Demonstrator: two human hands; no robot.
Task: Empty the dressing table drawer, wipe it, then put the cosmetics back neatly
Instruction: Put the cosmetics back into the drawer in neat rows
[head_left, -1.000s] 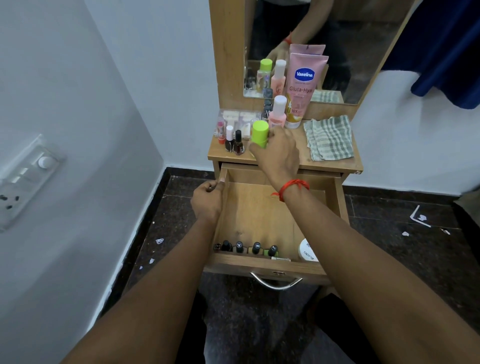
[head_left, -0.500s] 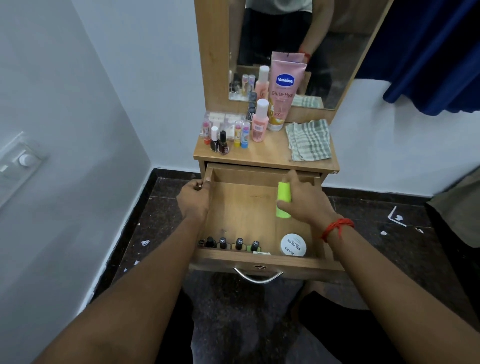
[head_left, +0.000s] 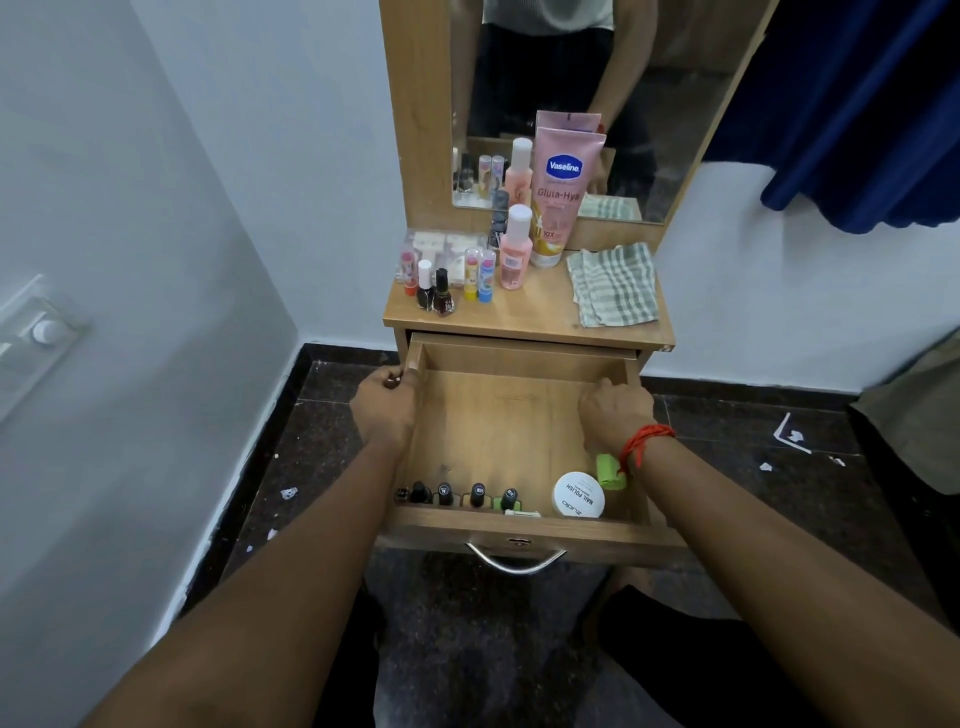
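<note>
The left hand (head_left: 387, 402) grips the drawer's (head_left: 498, 431) left wall; the right hand (head_left: 613, 415) curls empty over the right wall, the green-capped bottle (head_left: 610, 470) lying under its wrist. Pulling back carelessly could roll that bottle into the nail polish jar (head_left: 578, 494).

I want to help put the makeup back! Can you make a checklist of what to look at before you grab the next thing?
1. Drawer pulled open: ok.
2. Left hand steadying the drawer's left wall: ok.
3. Right hand free: cannot tell; it is over the right side, by the green bottle.
4. Green bottle inside the drawer, lying beside the white nail polish jar: ok.
5. Small nail polish bottles lined up along the front: ok.
6. Everything put back: not ok; the pink bottle, Vaseline tube and others wait on top.
</note>
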